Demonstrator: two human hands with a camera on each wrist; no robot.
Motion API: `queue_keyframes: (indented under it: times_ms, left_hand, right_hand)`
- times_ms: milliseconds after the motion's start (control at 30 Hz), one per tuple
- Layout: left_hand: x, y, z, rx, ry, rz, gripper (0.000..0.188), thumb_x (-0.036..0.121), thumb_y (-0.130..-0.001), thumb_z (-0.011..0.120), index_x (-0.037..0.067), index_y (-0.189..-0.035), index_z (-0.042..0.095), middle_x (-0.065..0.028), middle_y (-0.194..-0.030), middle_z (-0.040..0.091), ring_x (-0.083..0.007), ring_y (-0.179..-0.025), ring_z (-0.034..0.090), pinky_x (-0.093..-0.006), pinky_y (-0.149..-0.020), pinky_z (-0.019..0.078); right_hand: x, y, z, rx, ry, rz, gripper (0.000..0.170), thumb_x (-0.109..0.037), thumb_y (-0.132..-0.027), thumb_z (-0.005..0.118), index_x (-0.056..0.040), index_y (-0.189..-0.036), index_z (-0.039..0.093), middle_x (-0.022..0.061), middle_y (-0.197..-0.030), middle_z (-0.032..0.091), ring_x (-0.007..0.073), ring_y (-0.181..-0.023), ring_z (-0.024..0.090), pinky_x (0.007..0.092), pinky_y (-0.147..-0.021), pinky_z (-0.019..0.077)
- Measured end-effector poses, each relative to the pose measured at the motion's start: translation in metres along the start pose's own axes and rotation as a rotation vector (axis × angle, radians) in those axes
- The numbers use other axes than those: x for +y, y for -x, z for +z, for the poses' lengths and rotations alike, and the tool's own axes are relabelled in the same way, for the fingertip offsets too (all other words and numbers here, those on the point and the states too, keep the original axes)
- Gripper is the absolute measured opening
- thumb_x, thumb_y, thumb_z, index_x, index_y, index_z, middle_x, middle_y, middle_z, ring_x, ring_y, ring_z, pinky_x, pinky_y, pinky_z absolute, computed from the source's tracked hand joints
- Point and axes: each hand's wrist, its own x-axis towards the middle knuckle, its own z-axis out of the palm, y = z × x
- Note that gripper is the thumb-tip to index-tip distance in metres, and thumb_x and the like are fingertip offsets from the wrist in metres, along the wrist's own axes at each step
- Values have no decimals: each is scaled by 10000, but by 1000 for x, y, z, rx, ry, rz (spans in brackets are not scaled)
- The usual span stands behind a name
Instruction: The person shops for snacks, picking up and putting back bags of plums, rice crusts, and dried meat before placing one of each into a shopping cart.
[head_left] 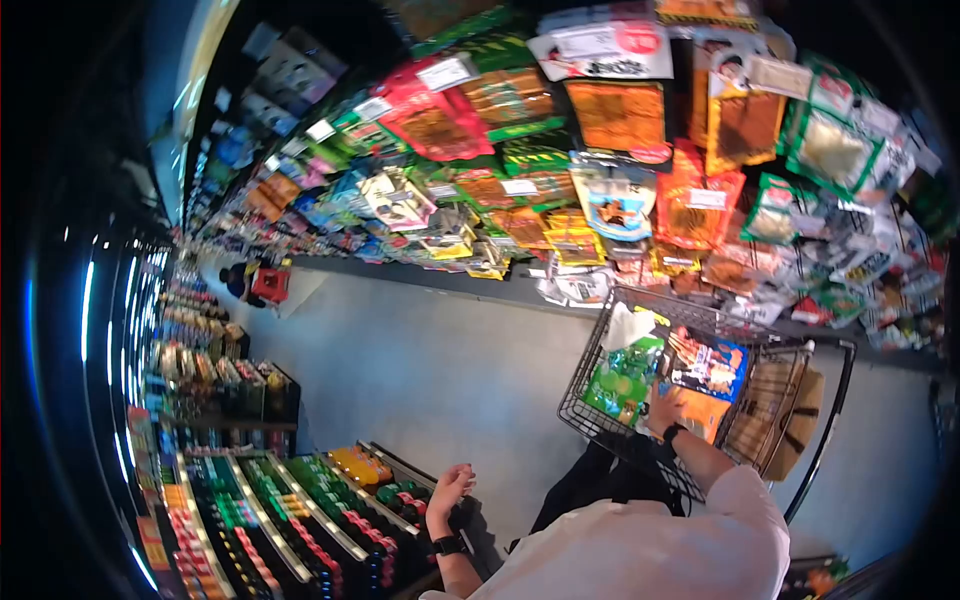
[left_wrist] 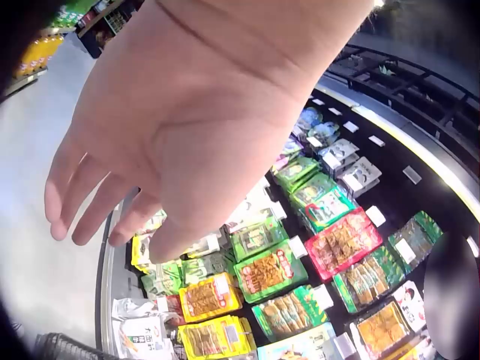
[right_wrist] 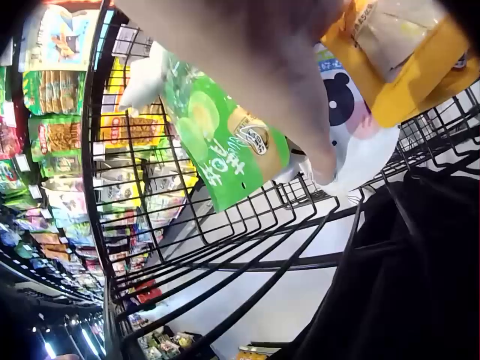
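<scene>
Inside the cart, the right hand (head_left: 664, 408) reaches down among packages, between a green bag (head_left: 622, 378) and an orange package (head_left: 708, 410). The right wrist view shows the hand (right_wrist: 277, 67) large and blurred, one digit touching a white package with a panda face (right_wrist: 360, 139); a green bag (right_wrist: 217, 135) lies beside it, and a yellow package (right_wrist: 420, 82) is close by. The left hand (head_left: 452, 490) is held out at the person's side, away from the shelf. In the left wrist view that hand (left_wrist: 172, 135) has loosely extended fingers and holds nothing.
The metal cart (head_left: 590, 425) stands alongside a shelf of bagged snacks (head_left: 500, 190). A cardboard box (head_left: 795, 430) is at its handle end. Bottle racks (head_left: 300, 510) stand at lower left. Farther down the aisle are a person and a red basket (head_left: 270, 285).
</scene>
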Motion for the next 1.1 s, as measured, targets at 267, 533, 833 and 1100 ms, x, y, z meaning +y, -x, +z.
queue_keyframes:
  times_ms: [267,533,833,1100]
  left_hand:
    - [-28,0,5,-40,84,59,528,426,-1031,615,31,-1379,574,-87,-1158,693,-176,-998,674,-307,-869,531]
    - [-50,-34,-26,-69,19,199,506,419,-1030,604,37,-1362,594,-95,-1117,702,-181,-998,674,-312,-857,535]
    - [-91,-72,-112,37,-28,341,487,395,-1014,631,9,-1310,631,-171,-1083,726,-225,-982,691,-351,-868,548]
    - [-73,-81,-156,60,132,625,401,319,-1039,610,-18,-1251,663,-140,-1107,739,-197,-1032,686,-341,-918,531]
  right_hand:
    - [50,8,-40,-10,-142,-133,898,-312,-848,769,-322,-1603,282,142,-1485,546,413,-1372,505,619,-1035,449]
    - [100,14,-21,140,-535,-279,587,-335,-949,711,-51,-1430,529,181,-1067,699,291,-964,694,406,-843,550]
    - [22,115,-107,82,-760,-449,657,-99,-901,754,26,-1483,474,112,-1309,642,196,-1223,608,348,-1064,474]
    - [-191,201,-178,311,-601,-963,496,1,-940,654,-27,-1414,509,40,-1201,606,104,-1008,617,260,-842,531]
